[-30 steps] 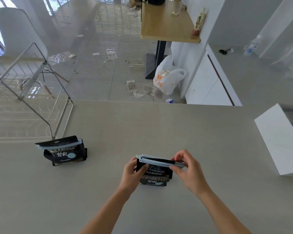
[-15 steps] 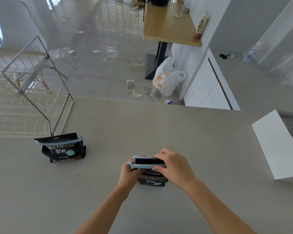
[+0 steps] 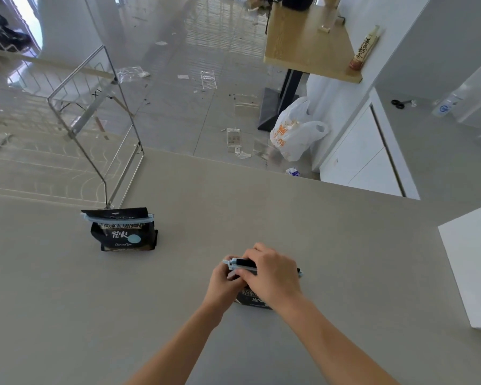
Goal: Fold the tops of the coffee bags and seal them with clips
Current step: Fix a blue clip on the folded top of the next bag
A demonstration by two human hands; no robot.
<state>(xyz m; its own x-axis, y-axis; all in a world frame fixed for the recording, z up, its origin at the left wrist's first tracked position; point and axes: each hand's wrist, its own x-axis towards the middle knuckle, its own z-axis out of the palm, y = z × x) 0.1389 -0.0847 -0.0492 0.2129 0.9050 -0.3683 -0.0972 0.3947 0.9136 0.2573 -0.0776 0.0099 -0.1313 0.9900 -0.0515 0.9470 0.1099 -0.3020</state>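
A black coffee bag (image 3: 253,300) stands on the grey counter (image 3: 331,245) in front of me, its folded top caught in a pale blue clip (image 3: 235,264). My right hand (image 3: 272,275) lies over the top of the clip and covers most of the bag. My left hand (image 3: 224,282) grips the clip's left end and the bag's side. A second black coffee bag (image 3: 124,234) stands to the left, its top folded and held by its own pale blue clip (image 3: 117,218).
A wire rack (image 3: 95,126) stands at the counter's far left edge, just behind the second bag. A white box (image 3: 472,262) sits at the right edge. Beyond the counter are a littered floor, a white plastic bag (image 3: 295,134) and a wooden table (image 3: 311,43).
My right hand slid from the clip's right end leftward over the top of the bag and now presses down on it. My left hand stayed at the left end.
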